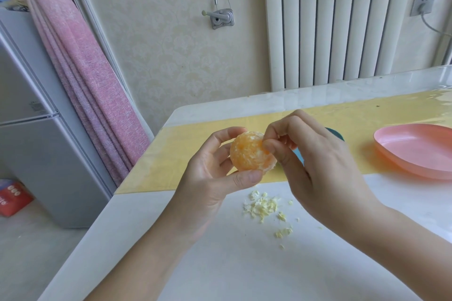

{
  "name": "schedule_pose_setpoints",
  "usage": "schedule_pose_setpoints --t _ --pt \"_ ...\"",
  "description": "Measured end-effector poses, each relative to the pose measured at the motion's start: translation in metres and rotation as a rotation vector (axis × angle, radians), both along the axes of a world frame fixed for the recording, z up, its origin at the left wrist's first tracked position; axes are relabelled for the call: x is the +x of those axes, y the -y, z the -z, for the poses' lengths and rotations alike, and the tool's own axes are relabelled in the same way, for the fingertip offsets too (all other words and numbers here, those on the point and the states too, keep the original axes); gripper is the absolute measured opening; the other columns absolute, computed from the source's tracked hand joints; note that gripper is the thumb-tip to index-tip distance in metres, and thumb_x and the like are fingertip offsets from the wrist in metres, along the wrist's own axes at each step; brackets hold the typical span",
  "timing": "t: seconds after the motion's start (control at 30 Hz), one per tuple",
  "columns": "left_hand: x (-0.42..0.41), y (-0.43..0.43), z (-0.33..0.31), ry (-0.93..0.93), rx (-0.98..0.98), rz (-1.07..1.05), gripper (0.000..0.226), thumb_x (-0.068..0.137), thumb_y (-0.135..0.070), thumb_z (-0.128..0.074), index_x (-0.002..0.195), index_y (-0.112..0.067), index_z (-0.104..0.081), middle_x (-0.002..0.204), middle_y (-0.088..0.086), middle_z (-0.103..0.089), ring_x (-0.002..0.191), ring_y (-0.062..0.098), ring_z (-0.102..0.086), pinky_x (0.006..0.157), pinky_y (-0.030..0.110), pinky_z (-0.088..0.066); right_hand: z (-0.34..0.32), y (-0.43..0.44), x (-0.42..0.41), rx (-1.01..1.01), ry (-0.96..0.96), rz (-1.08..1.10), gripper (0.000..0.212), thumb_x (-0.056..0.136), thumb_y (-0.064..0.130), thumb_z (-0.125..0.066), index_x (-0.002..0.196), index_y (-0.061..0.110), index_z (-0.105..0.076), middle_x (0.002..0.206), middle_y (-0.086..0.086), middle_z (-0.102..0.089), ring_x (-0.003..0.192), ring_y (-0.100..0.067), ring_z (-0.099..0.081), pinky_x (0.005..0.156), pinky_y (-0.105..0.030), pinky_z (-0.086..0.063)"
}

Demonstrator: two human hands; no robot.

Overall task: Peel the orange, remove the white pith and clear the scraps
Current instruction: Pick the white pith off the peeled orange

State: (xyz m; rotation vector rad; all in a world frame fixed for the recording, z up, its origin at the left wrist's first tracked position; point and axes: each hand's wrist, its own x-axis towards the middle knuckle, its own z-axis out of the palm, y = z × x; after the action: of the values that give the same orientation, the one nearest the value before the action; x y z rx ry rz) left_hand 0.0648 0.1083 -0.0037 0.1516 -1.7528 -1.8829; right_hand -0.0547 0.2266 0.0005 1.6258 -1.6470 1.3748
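A white table [220, 264] fills the near scene, with a yellow mat [171, 159] across its far half. On the mat at the right lies a shallow pink dish [415, 146], cut off by the frame edge; the part of its inside in view is bare pink. Above the mat's near edge, the left hand [208, 178] holds the peeled orange [247, 151], fingers and thumb curled round it. The right hand [318, 166] pinches the pith on the fruit's right side between thumb and forefinger. Pale pith scraps [261, 205] lie on the table just below. A teal object [338, 135] is mostly hidden behind the right hand.
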Motion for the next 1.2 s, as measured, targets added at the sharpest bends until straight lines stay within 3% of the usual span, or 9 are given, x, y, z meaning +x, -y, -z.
schedule_pose_setpoints --t 0.33,0.47,0.87,1.0,1.2 --pt "0.0007 -0.0025 -0.0021 -0.031 0.092 0.064 0.059 0.057 -0.006 -0.077 0.113 -0.017 -0.059 0.101 0.007 -0.067 0.095 0.02 -0.064 0.088 0.028 -0.054 0.0012 0.0007 -0.0027 0.009 0.023 -0.063 0.018 0.097 0.018 -0.039 0.085 0.009 -0.05 0.083 0.004 -0.046 0.07 -0.007 -0.042 0.066 -0.012 -0.036" --pt "0.0009 -0.0027 -0.0027 -0.037 0.117 0.068 0.059 0.057 -0.006 -0.076 0.112 -0.017 -0.06 0.1 0.006 -0.067 0.092 0.018 -0.064 0.082 0.024 -0.053 0.0016 0.0008 -0.0034 0.013 0.026 -0.064 0.018 0.096 0.018 -0.038 0.085 0.01 -0.05 0.083 0.003 -0.046 0.07 -0.007 -0.041 0.066 -0.012 -0.036" --pt "0.0009 -0.0006 -0.0006 -0.068 0.199 0.114 0.058 0.062 -0.002 -0.072 0.117 -0.015 -0.059 0.109 0.011 -0.063 0.1 0.023 -0.062 0.105 0.041 -0.042 0.0009 0.0003 -0.0041 0.006 0.026 -0.045 0.015 0.097 0.019 -0.036 0.085 0.016 -0.045 0.081 0.008 -0.042 0.075 -0.001 -0.041 0.069 -0.006 -0.033" --pt "0.0017 0.0002 -0.0027 -0.123 0.267 0.12 0.053 0.062 0.001 -0.07 0.112 -0.014 -0.064 0.105 0.01 -0.067 0.097 0.022 -0.066 0.1 0.038 -0.049 -0.0001 -0.0002 -0.0049 0.01 0.043 -0.034 0.011 0.096 0.022 -0.036 0.087 0.021 -0.04 0.081 0.013 -0.041 0.073 -0.001 -0.041 0.068 -0.006 -0.033" --pt "0.0032 0.0031 -0.006 -0.136 0.285 0.142 0.06 0.058 0.002 -0.08 0.115 -0.012 -0.066 0.11 0.012 -0.067 0.102 0.023 -0.066 0.093 0.034 -0.053 -0.0052 -0.0064 -0.0041 -0.067 0.12 -0.033 0.013 0.096 0.018 -0.053 0.092 0.017 -0.066 0.086 0.01 -0.058 0.081 0.001 -0.054 0.072 -0.004 -0.036"
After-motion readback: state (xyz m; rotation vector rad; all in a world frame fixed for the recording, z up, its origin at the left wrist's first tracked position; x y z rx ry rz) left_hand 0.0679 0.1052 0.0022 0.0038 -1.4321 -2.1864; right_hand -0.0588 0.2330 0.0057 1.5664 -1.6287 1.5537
